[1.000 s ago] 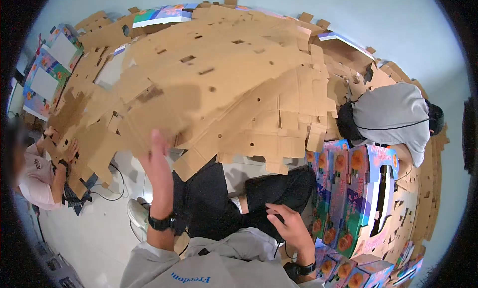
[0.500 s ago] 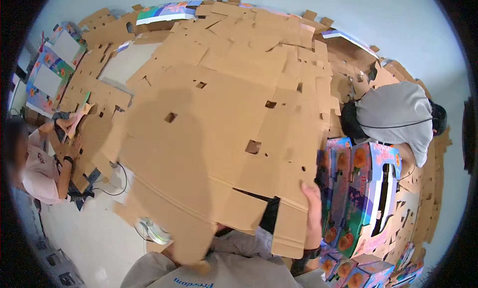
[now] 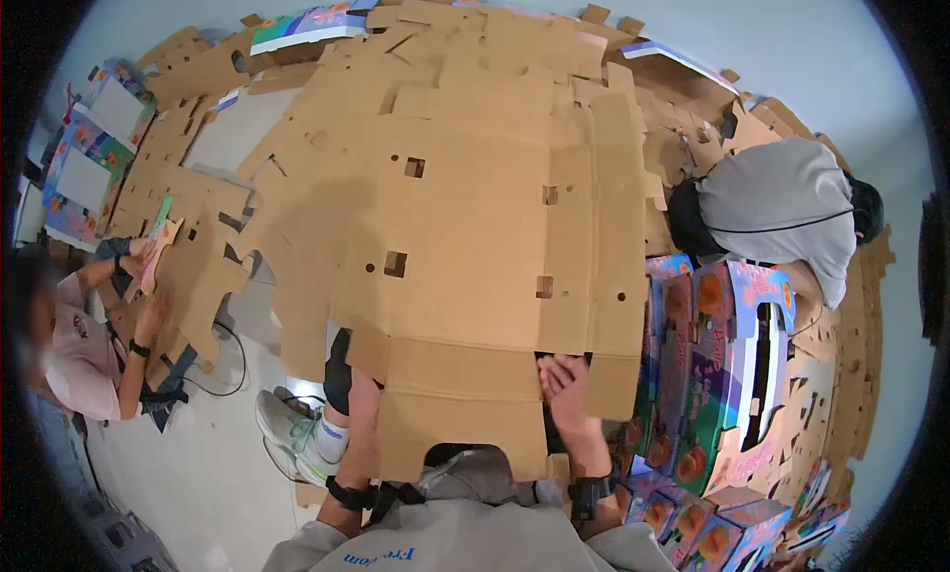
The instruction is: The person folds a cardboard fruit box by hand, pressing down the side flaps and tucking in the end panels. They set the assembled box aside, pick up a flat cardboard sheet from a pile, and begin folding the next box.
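A large unfolded cardboard sheet (image 3: 465, 245) with square cutouts and fold lines lies in front of me, over other flat cardboard. My left hand (image 3: 365, 399) is at its lower left edge, beside a flap; the fingers are hidden by the cardboard. At the lower right, my right hand (image 3: 565, 382) rests at a slot near the crease, its bent fingers closed on the sheet's edge. The near flap, with a curved cutout, reaches my shirt.
Printed boxes (image 3: 703, 374) stand at the right, near a person in a grey shirt (image 3: 782, 201) bending over. Another person in a pink shirt (image 3: 84, 349) handles cardboard at the left. My shoe (image 3: 287, 424) and a cable (image 3: 237, 349) are on the floor.
The large sheet has straightened and now lies squarely before me. My left hand has come into view at its lower left; my right hand has moved inward from the right edge to the slot.
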Tool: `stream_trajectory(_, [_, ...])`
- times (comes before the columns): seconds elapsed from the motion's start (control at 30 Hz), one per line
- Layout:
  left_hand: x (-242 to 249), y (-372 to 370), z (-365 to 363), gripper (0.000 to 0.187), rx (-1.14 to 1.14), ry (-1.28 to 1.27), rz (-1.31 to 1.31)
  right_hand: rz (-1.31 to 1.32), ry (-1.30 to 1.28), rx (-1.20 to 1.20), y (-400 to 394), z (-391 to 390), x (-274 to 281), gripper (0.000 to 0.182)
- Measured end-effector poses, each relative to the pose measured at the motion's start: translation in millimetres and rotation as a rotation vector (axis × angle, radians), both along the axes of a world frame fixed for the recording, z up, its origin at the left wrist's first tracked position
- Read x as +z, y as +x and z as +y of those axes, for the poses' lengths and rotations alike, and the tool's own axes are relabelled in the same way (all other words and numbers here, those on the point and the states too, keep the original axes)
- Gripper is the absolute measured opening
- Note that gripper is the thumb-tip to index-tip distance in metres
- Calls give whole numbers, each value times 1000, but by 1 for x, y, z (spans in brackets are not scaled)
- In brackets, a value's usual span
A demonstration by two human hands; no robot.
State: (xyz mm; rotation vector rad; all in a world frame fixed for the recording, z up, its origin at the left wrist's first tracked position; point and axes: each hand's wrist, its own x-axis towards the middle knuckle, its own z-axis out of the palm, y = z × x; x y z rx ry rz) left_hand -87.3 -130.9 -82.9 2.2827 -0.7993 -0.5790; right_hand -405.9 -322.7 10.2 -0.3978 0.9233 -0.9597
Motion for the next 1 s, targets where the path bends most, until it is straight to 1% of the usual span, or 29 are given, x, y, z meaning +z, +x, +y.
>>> stream_trajectory(0.03, [11,-9,-5,63,2,-28,10,132,20,49,-5,9,-18,38])
stream_trajectory(0.07, [23,-18,-10,67,3,-56,21,338,-51,88,-12,9,-37,37])
stream_trajectory(0.1, [74,-24,-21,71,-33,-38,20,544,-119,127,-24,8,-55,36])
stream_trajectory(0.13, [88,-28,-25,73,-66,-50,-12,750,-188,166,-32,8,-63,35])
stream_trajectory(0.17, [101,-31,-29,75,-98,-63,-44,707,-173,174,-35,5,-58,31])
stream_trajectory(0.23, [98,-36,-29,74,-152,-151,-162,332,220,176,-31,-3,-30,29])
stream_trajectory(0.27, [99,-34,-31,72,-254,-187,-201,135,405,175,-31,-7,-23,28])
stream_trajectory(0.3, [102,-30,-33,69,-350,-221,-242,232,277,281,-46,-9,-33,35])
stream_trajectory(0.33, [107,-26,-33,67,-442,-248,-283,259,216,235,-48,-5,-36,40])
stream_trajectory(0.4, [129,-24,-38,55,-346,-265,-8,314,94,151,-29,4,21,51])
stream_trajectory(0.43, [140,-24,-41,51,-298,-280,128,370,62,182,-26,6,40,64])
stream_trajectory(0.53, [165,-20,-32,42,-539,-290,-158,80,-156,359,-29,10,79,68])
stream_trajectory(0.57, [172,-20,-30,40,-605,-311,-242,-174,-80,400,-27,4,86,62])
stream_trajectory(0.63, [181,-21,-29,38,-679,-395,-382,122,-163,497,-37,-2,82,56])
stream_trajectory(0.67, [181,-18,-26,37,-717,-377,-367,265,-205,550,-37,-6,84,54])
stream_trajectory(0.7, [181,-12,-19,37,-754,-356,-349,431,-366,617,-36,-9,86,46])
stream_trajectory(0.73, [181,-9,-14,36,-794,-336,-329,578,-385,734,-35,-10,92,45])
stream_trajectory(0.77, [177,-10,-9,34,-727,-291,-95,728,-403,845,-32,-10,104,44])
stream_trajectory(0.8, [177,-7,-6,34,-758,-209,-92,882,-413,953,-32,-8,110,43])
stream_trajectory(0.83, [176,-3,-2,35,-789,-127,-86,899,-381,991,-34,-3,98,41])
stream_trajectory(0.87, [176,-1,-1,35,-818,-46,-83,888,-460,975,-37,3,82,41])
stream_trajectory(0.93, [163,-5,0,40,-791,-35,-91,856,-619,945,-42,15,48,42])
stream_trajectory(0.97, [150,-7,3,41,-788,-56,-168,856,-629,956,-45,16,37,39])
stream_trajectory(1.0, [143,-9,6,42,-782,-72,-244,917,-686,895,-52,17,26,39])
